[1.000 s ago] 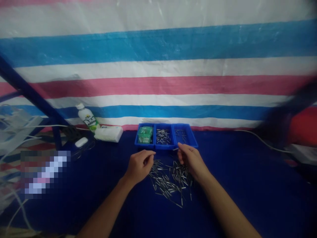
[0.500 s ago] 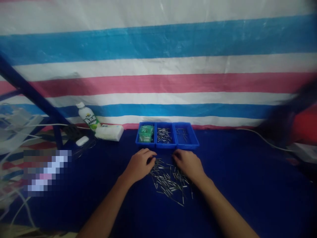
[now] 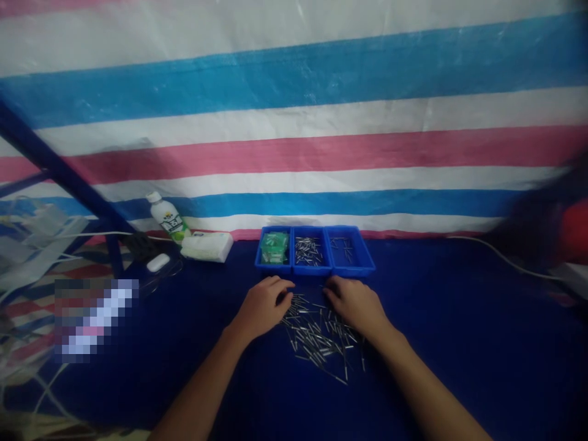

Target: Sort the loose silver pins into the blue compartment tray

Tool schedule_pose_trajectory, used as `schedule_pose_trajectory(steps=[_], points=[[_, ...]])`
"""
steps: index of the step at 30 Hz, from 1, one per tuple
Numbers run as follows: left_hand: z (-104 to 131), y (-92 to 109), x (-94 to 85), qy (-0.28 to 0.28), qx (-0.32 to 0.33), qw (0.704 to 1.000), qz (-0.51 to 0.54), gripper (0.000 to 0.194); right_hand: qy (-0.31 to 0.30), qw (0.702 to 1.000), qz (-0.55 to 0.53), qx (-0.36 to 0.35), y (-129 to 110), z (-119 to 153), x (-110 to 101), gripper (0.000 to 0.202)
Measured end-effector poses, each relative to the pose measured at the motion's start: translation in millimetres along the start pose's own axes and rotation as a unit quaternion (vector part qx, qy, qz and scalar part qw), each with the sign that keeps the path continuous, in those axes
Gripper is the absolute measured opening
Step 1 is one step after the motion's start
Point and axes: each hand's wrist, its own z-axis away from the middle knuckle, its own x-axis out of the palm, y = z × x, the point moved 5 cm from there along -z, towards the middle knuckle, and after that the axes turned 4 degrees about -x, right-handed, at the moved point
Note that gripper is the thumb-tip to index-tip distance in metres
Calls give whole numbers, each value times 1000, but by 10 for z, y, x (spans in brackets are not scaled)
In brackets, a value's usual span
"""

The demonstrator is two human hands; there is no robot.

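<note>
A loose pile of thin metal rods (image 3: 316,340), some with thicker silvery ends, lies on the dark blue table between my hands. My left hand (image 3: 266,304) rests at the pile's upper left edge, thumb and index finger apart with a gap between them. Over the upper right of the pile, my right hand (image 3: 356,303) has its fingers curled together; what they hold, if anything, is too small to make out. Just beyond both hands stand three joined blue bins: the left bin (image 3: 273,268) with green-and-clear packets, the middle bin (image 3: 312,269) with many metal pieces, the right bin (image 3: 361,260) with several thin rods.
Left of the bins are a tissue pack (image 3: 207,247), a white bottle (image 3: 168,217) and a small white case (image 3: 158,263). White cables (image 3: 48,392) and a blue metal frame (image 3: 68,177) are at the left. A striped sheet (image 3: 294,147) hangs behind; another cable (image 3: 500,260) runs at the right.
The camera view has shifted a little, so the bins, pile and bottle appear slightly farther right. Both hands keep nearly the same pose over the rods.
</note>
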Motion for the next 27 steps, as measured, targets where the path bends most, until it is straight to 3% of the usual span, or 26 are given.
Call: schedule_pose_trajectory(steps=[16, 27], points=[[-10, -15, 22, -6, 1, 1000, -9, 22, -10, 1000, 10, -6, -17, 2, 35, 18], [-13, -21, 24, 10, 6, 1000, 6, 21, 49, 986, -110, -117, -138, 44, -54, 18]])
